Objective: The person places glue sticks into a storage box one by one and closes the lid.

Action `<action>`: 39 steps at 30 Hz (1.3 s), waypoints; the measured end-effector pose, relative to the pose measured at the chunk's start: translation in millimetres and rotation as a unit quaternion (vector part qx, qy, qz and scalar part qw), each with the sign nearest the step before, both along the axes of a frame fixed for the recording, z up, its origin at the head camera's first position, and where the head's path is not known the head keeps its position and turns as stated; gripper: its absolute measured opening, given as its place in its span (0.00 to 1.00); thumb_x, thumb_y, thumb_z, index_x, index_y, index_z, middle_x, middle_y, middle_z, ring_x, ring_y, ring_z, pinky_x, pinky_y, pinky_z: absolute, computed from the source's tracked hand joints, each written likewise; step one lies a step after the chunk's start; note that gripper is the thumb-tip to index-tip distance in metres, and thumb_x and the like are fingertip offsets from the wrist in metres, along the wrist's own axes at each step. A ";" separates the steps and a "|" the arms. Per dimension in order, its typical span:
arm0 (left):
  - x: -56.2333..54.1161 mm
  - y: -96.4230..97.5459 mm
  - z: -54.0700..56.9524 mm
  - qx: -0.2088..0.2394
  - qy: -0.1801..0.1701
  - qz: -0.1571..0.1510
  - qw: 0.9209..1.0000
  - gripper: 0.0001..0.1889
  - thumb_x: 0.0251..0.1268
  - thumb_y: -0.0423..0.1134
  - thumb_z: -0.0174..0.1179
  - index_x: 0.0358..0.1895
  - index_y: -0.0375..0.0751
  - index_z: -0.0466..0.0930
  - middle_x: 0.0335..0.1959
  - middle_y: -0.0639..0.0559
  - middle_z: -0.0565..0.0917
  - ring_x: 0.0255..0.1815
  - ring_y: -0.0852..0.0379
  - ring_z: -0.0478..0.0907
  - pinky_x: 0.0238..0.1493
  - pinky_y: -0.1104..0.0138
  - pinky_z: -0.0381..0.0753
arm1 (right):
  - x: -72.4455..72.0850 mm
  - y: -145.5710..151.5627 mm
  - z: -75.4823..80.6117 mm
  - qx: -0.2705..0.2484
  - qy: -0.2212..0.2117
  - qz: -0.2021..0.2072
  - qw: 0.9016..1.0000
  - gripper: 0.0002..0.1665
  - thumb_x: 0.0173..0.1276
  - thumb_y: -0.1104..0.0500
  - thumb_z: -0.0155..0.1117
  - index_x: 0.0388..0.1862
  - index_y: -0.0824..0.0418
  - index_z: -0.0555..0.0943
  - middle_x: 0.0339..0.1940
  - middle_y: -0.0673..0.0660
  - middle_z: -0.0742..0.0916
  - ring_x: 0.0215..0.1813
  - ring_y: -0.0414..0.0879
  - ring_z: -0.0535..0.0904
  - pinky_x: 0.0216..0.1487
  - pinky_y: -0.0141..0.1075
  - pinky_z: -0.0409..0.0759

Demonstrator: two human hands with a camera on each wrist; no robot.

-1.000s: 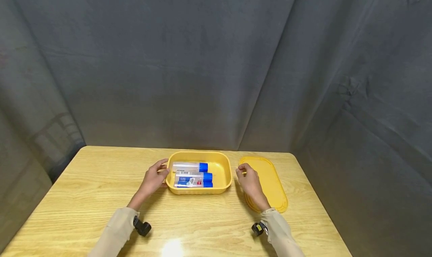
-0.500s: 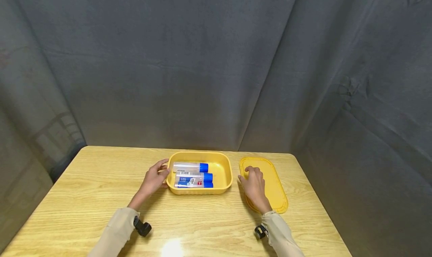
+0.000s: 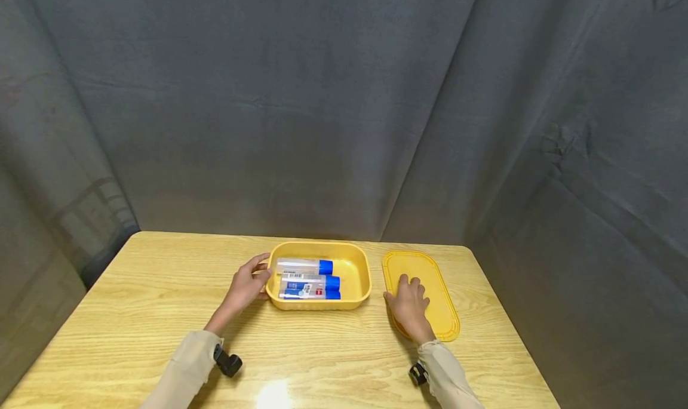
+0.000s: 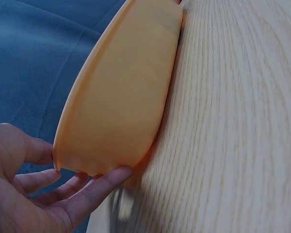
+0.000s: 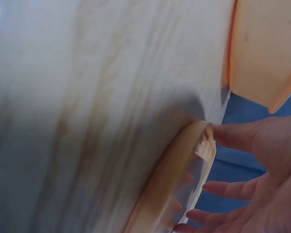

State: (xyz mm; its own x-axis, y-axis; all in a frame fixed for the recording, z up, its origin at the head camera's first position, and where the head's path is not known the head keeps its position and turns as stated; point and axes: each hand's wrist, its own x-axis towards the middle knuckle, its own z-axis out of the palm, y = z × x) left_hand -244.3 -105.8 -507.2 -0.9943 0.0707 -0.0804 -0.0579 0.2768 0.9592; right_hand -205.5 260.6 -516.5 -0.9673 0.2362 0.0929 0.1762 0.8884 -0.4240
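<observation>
At the left end of a yellow plastic box (image 3: 325, 306), my left hand (image 3: 244, 285) rests with its thumb at the rim and its relaxed fingers against the outer end wall, as the left wrist view shows. Inside the box lie three clear tubes (image 3: 301, 266) with blue ends, side by side; labels show on them. My right hand (image 3: 411, 307) is spread over the flat yellow lid (image 3: 430, 274), which lies to the right of the box. In the right wrist view the thumb touches the lid's edge, while the other fingers reach over its top, loosely bent.
Both things are on a light wooden table (image 3: 301, 355), towards its far edge. Grey curtains (image 3: 258, 128) hang behind the table and at its sides. A black wrist camera (image 3: 228, 362) sits at the left sleeve, another camera (image 3: 418, 373) at the right.
My right hand has moved from the lid's left edge near the box towards the person and slightly right, over the lid, its fingers spreading. My left hand has stayed at the box.
</observation>
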 end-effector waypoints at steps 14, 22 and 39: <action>0.3 -1.9 -2.8 0.011 -0.004 0.000 1.000 0.27 0.81 0.31 0.51 0.79 0.35 0.64 0.68 0.26 0.73 0.60 0.34 0.81 0.35 0.57 0.92 | -4.3 -3.8 -3.5 0.052 -0.033 0.022 0.998 0.22 0.73 0.59 0.69 0.54 0.76 0.77 0.48 0.80 0.80 0.55 0.78 0.76 0.53 0.78 0.76; 0.9 -2.3 -2.4 0.011 -0.003 -0.001 1.000 0.27 0.81 0.31 0.50 0.79 0.35 0.64 0.67 0.27 0.73 0.59 0.35 0.81 0.35 0.57 0.92 | -5.4 -6.1 -0.7 0.114 -0.014 0.049 0.992 0.11 0.66 0.66 0.65 0.36 0.77 0.78 0.32 0.76 0.80 0.41 0.75 0.80 0.41 0.71 0.84; -0.4 -1.4 -2.7 0.013 -0.002 0.002 1.000 0.27 0.81 0.31 0.50 0.79 0.35 0.64 0.67 0.27 0.73 0.59 0.35 0.81 0.35 0.57 0.92 | 3.7 0.1 4.8 0.230 0.081 0.137 0.960 0.13 0.56 0.67 0.73 0.30 0.76 0.78 0.23 0.70 0.81 0.26 0.64 0.83 0.24 0.53 0.86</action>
State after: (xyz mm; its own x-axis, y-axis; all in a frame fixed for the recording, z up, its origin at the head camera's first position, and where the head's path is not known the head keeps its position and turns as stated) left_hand -244.7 -107.2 -509.9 -0.9941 0.0694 -0.0828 -0.0629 0.2509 0.9660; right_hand -201.8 260.8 -511.7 -0.9516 -0.1263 0.2803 -0.1249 0.9919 0.0227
